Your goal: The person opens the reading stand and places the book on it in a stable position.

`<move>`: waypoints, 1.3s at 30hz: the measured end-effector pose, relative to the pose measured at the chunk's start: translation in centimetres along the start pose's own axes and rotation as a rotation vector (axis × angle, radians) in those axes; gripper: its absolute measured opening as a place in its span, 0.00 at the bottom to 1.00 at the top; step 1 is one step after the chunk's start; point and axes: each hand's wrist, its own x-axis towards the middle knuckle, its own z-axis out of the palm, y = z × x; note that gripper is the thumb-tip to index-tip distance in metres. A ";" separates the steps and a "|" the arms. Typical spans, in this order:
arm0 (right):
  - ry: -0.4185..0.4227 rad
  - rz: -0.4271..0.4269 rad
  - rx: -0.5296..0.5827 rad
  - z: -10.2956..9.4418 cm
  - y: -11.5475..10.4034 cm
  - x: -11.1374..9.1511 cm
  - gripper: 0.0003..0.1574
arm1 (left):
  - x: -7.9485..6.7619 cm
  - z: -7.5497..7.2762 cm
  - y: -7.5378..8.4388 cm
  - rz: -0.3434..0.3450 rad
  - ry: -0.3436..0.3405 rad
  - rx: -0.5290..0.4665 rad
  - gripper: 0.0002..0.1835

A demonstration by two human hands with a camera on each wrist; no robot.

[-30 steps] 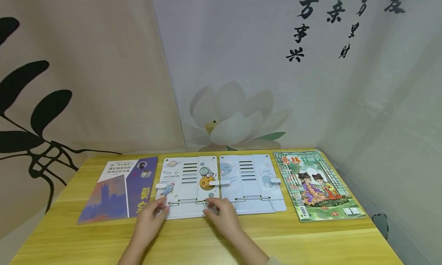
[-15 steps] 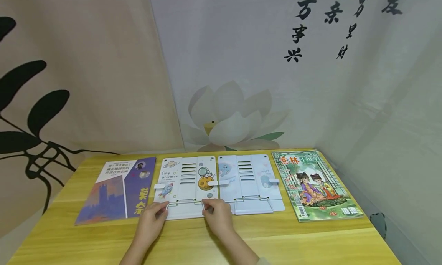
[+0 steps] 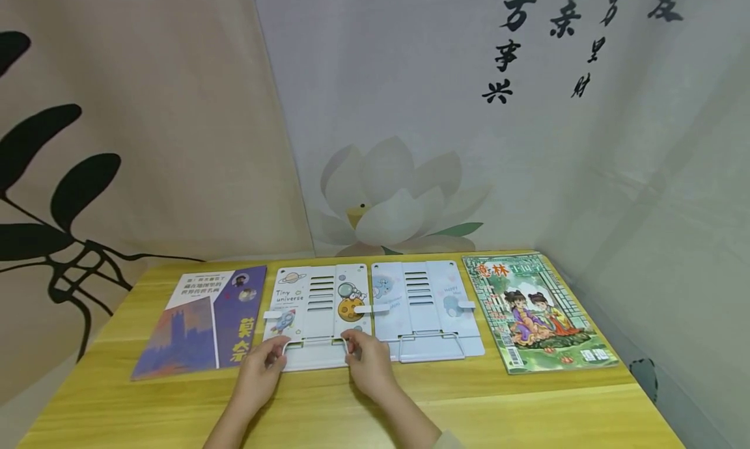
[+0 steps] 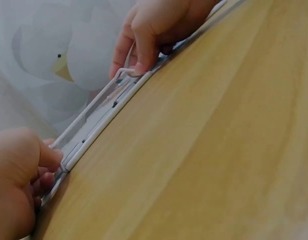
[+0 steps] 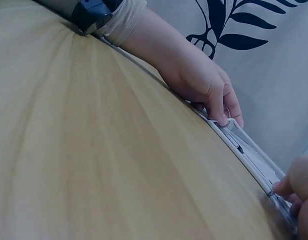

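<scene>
A white folding book stand [image 3: 321, 312] with astronaut and rocket pictures lies flat on the table. At its front edge my left hand [image 3: 256, 372] pinches the left end of the stand's wire support [image 4: 89, 110]. My right hand [image 3: 372, 369] pinches the other end of that wire between thumb and fingers. In the left wrist view the wire stands raised a little off the stand's base. The right wrist view shows both hands at the wire's ends, the right one cut off by the frame edge.
A second white book stand [image 3: 422, 306] with pale blue pictures lies touching or very near on the right. A purple book [image 3: 193, 332] lies at the left and a green magazine [image 3: 545, 319] at the right. A printed curtain [image 3: 398, 110] hangs behind the table [image 3: 328, 416].
My right hand has closed in on the right end of the wire and now pinches it. The left hand stays at the left end. The stands, book and magazine keep their places.
</scene>
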 end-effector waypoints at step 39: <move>0.127 -0.051 0.118 -6.2 -0.9 3.7 0.17 | 5.2 -3.6 0.7 -0.106 0.032 -0.014 0.13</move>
